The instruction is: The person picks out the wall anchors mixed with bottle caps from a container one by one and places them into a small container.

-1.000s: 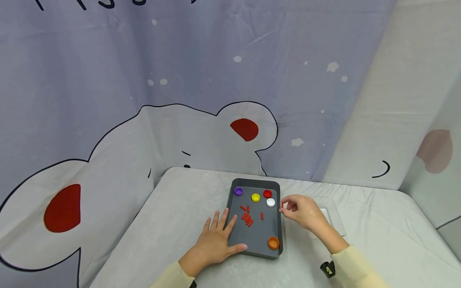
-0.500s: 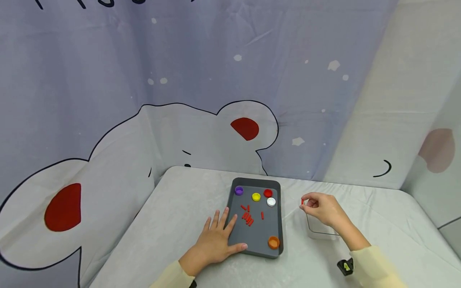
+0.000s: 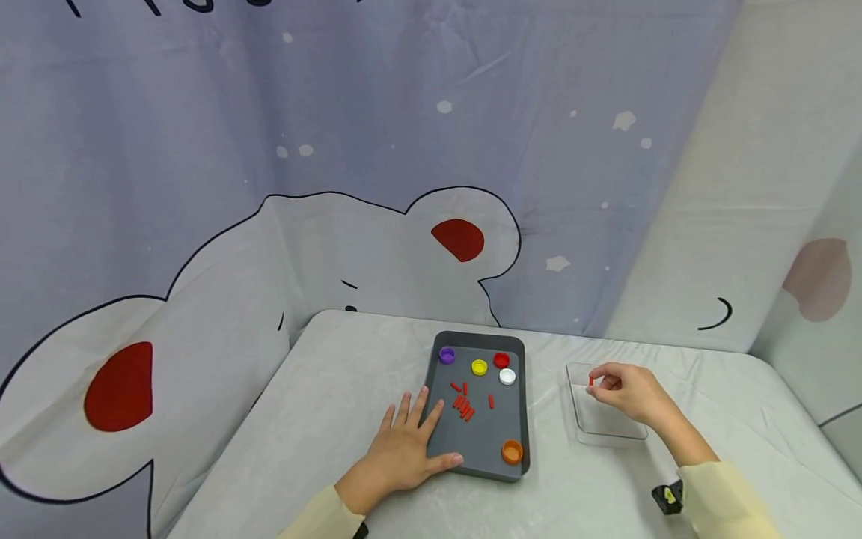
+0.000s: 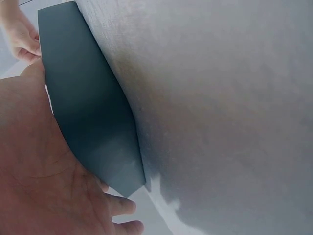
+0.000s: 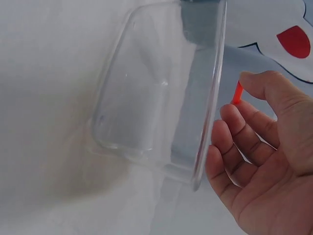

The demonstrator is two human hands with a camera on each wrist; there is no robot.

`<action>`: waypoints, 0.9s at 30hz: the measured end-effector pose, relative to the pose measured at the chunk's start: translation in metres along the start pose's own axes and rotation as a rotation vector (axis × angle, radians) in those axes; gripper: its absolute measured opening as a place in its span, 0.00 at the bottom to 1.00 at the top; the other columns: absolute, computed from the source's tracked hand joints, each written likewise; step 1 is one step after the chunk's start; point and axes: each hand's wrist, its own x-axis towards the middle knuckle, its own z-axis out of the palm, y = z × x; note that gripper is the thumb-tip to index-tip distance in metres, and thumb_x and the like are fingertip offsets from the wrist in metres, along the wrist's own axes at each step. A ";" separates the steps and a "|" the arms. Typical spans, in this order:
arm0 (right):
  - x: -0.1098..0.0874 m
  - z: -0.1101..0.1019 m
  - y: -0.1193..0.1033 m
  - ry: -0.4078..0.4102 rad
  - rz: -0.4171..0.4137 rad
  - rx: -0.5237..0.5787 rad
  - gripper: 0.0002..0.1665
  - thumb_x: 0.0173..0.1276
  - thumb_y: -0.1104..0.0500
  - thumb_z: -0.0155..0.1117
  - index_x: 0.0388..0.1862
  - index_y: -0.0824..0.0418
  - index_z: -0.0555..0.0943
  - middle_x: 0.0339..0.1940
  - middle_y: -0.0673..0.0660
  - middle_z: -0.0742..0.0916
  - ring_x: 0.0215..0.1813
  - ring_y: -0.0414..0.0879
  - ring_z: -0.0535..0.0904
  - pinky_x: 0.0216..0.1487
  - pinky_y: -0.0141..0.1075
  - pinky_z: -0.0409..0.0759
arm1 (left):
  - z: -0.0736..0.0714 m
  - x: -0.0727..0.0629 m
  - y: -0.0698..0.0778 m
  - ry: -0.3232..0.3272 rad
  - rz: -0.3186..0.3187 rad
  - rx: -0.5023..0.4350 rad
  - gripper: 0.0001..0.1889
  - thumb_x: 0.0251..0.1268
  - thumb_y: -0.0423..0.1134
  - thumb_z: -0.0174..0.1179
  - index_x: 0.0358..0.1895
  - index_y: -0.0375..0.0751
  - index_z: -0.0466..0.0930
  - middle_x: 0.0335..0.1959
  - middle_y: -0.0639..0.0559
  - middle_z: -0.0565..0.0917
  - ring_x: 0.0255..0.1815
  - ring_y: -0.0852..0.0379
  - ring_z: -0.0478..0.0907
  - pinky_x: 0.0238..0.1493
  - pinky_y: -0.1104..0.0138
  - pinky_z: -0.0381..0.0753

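My right hand pinches a small red stick between thumb and fingertip, over a clear plastic box. In the right wrist view the box's rim stands close beside the fingers. My left hand lies with fingers spread on the near left edge of a dark grey tray. Several more red sticks lie loose in the middle of the tray; one lies apart to their right. The left wrist view shows the tray's outer wall beside the palm.
Inside the tray sit small round cups: purple, yellow, red and white at the far end, orange at the near right corner. A pale cloth covers the table. A printed curtain hangs behind.
My right hand has moved right with the red stick, from the tray's right edge to over the clear box. The left hand has stayed in place on the tray.
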 end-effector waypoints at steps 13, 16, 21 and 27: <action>0.001 0.000 0.007 0.011 -0.012 -0.007 0.21 0.64 0.55 0.73 0.51 0.66 0.85 0.27 0.45 0.84 0.30 0.38 0.76 0.31 0.33 0.72 | 0.000 0.002 0.000 -0.011 -0.004 -0.011 0.53 0.61 0.82 0.42 0.83 0.52 0.52 0.85 0.44 0.40 0.83 0.34 0.40 0.77 0.38 0.44; 0.002 0.003 0.004 0.012 -0.018 0.008 0.20 0.64 0.55 0.73 0.51 0.66 0.85 0.27 0.45 0.84 0.30 0.37 0.76 0.31 0.33 0.72 | 0.000 0.001 0.000 -0.014 -0.006 -0.009 0.53 0.61 0.82 0.42 0.83 0.52 0.51 0.85 0.45 0.40 0.83 0.34 0.40 0.77 0.39 0.44; 0.005 0.012 -0.009 -0.002 -0.023 0.041 0.18 0.65 0.56 0.73 0.50 0.65 0.85 0.27 0.45 0.83 0.29 0.37 0.76 0.31 0.31 0.72 | -0.001 0.001 0.000 -0.010 -0.006 0.000 0.53 0.61 0.82 0.41 0.83 0.52 0.51 0.85 0.44 0.40 0.83 0.34 0.40 0.77 0.38 0.45; 0.009 0.026 -0.032 0.010 -0.079 0.068 0.17 0.64 0.57 0.74 0.49 0.64 0.86 0.26 0.45 0.82 0.29 0.38 0.75 0.32 0.32 0.74 | 0.000 0.001 0.000 -0.004 -0.006 0.006 0.53 0.61 0.82 0.42 0.83 0.52 0.52 0.85 0.44 0.41 0.83 0.34 0.40 0.77 0.39 0.45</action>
